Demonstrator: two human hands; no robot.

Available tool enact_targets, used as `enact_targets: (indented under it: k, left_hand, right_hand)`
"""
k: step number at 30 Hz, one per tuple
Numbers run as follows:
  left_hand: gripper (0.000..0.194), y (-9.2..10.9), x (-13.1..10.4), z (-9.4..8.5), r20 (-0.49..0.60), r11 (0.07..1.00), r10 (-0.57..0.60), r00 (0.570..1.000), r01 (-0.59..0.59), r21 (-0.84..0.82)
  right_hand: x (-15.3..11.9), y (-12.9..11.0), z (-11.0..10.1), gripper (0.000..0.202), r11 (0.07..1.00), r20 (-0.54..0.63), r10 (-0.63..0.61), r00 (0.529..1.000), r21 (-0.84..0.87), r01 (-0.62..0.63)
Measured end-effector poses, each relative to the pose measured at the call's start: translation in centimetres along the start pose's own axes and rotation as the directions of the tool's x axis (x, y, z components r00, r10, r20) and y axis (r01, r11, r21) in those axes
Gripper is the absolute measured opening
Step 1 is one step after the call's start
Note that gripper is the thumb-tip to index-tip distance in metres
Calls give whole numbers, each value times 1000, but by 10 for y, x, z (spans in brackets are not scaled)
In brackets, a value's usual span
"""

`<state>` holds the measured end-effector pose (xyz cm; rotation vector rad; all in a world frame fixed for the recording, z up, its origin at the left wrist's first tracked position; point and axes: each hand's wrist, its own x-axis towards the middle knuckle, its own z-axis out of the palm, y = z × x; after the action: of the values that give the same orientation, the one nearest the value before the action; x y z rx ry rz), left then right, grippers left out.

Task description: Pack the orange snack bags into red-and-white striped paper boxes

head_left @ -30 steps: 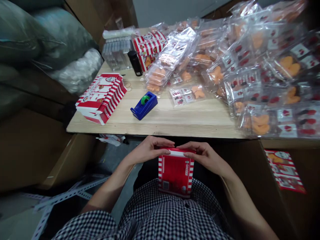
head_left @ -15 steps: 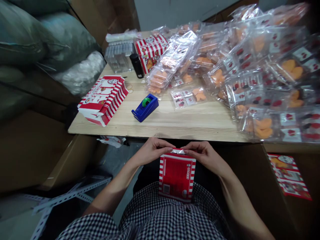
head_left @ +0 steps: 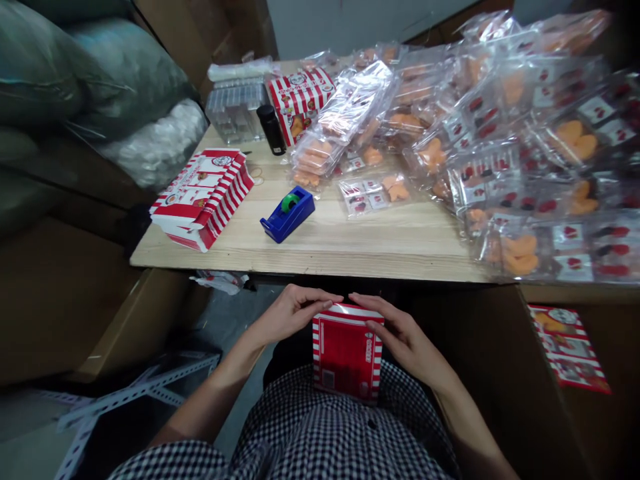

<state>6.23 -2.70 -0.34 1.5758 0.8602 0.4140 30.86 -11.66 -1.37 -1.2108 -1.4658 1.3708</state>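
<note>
A red box with striped red-and-white edges (head_left: 346, 353) stands upright in front of my belly, its printed back panel facing me. My left hand (head_left: 300, 310) pinches its top left corner between thumb and fingers. At the top right, my right hand (head_left: 395, 328) grips the box, with the thumb on the panel facing me and the fingers stretched along the top edge. The top looks folded over. The far side of the box is hidden.
On the wooden table (head_left: 330, 250) are a blue tape dispenser (head_left: 289, 215), a stack of flat striped boxes (head_left: 200, 200), a black bottle (head_left: 271, 130), a standing striped box (head_left: 300, 100) and many clear-wrapped packs (head_left: 520, 133). A carton (head_left: 550, 413) at right holds a printed box (head_left: 570, 347).
The white strip at the box top has gone from view, and the top edge now shows red. My right thumb has slid down onto the panel.
</note>
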Motion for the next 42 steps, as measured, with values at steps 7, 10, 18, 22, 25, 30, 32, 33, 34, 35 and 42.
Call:
enact_targets:
  k: [7, 10, 18, 22, 25, 30, 32, 33, 34, 35, 42]
  left_hand:
    - [31, 8, 1, -9, 76, 995, 34, 997, -40, 86]
    - [31, 12, 2, -11, 106, 991, 43, 993, -56, 125]
    - [21, 26, 23, 14, 30, 971, 132, 991, -135, 199]
    - [21, 28, 29, 27, 71, 957, 263, 962, -269, 108]
    - [25, 25, 28, 27, 113, 942, 307, 945, -318, 104]
    - [31, 18, 23, 20, 154, 917, 314, 937, -341, 207]
    - [31, 17, 23, 20, 144, 914, 296, 944, -324, 245]
    - [31, 17, 23, 20, 142, 913, 286, 948, -314, 259]
    - [30, 17, 23, 20, 141, 913, 277, 951, -306, 271]
    - [29, 18, 23, 21, 144, 912, 269, 952, -300, 279]
    - [34, 26, 21, 15, 238, 933, 254, 937, -303, 195]
  right_hand:
    - [5, 2, -6, 37, 999, 64, -17, 998, 35, 15]
    - [6, 1, -6, 38, 999, 76, -32, 997, 32, 29]
    - [8, -3, -2, 51, 999, 75, -54, 996, 7, 53]
    - [7, -4, -2, 57, 999, 63, -42, 997, 32, 40]
    - [6, -1, -1, 58, 992, 29, -34, 999, 122, 31]
    - [4, 7, 3, 45, 983, -65, 16, 998, 184, -4]
    - [3, 10, 6, 43, 985, -101, 17, 995, 175, 1]
    - [3, 10, 6, 43, 986, -109, 13, 994, 167, 5]
    - [2, 11, 7, 42, 988, -110, 5, 994, 156, 13]
    - [2, 12, 7, 42, 989, -107, -4, 994, 144, 20]
    - [-5, 15, -1, 37, 998, -116, -22, 993, 59, 29]
